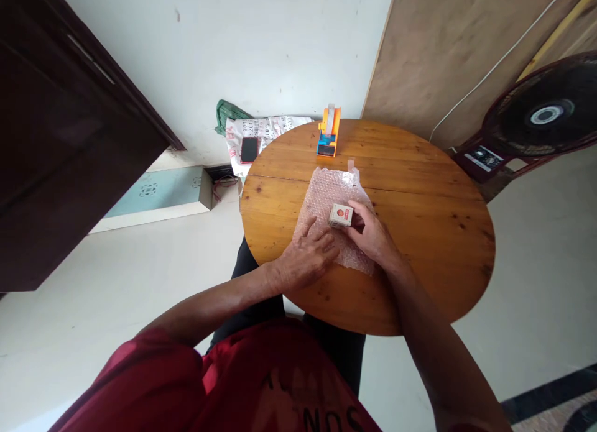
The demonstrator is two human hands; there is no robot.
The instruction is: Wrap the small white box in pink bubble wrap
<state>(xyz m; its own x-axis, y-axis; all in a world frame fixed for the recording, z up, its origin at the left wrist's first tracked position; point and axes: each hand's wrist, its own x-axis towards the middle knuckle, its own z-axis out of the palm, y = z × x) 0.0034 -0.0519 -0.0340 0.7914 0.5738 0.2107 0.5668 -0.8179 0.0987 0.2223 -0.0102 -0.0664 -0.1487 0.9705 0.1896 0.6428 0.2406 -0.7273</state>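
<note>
A small white box (pixel 341 215) with a red emblem rests on or just above a sheet of bubble wrap (pixel 321 193). My right hand (pixel 369 230) grips the box by its right end, between thumb and fingers. To the left, my left hand (pixel 310 253) lies over the lower left part of the bubble wrap, fingers spread and holding nothing. At the sheet's far edge a strip of clear tape (pixel 351 165) sticks out onto the wood.
An orange tape dispenser (pixel 328 133) stands near the far edge of the round wooden table (pixel 433 233). Behind the table's left edge, a phone (pixel 249 150) lies on a printed bag (pixel 236 137). A fan (pixel 543 115) is at the right.
</note>
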